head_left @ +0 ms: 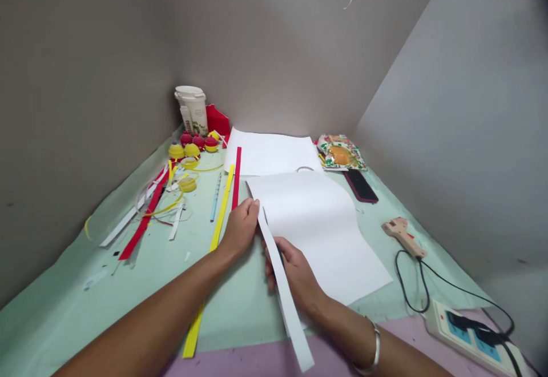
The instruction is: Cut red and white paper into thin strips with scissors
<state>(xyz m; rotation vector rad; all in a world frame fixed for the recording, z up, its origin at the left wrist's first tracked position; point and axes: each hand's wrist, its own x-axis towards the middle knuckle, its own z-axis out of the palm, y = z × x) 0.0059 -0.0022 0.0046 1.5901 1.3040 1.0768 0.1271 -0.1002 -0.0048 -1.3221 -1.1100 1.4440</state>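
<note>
My left hand pinches the left edge of a large white paper sheet, near the top of a narrow paper strip. That strip is partly separated along the sheet's left side and hangs toward the front edge. My right hand is closed on scissors, mostly hidden behind the strip and fingers; only a dark part of the handle shows. Beside my left hand lie a yellow strip, running beneath my forearm, and a red strip.
Another white sheet lies behind. Red and yellow rounded pieces, a white bin and loose strips are on the left. Rightward are a phone, a food packet, a glue gun and a power strip.
</note>
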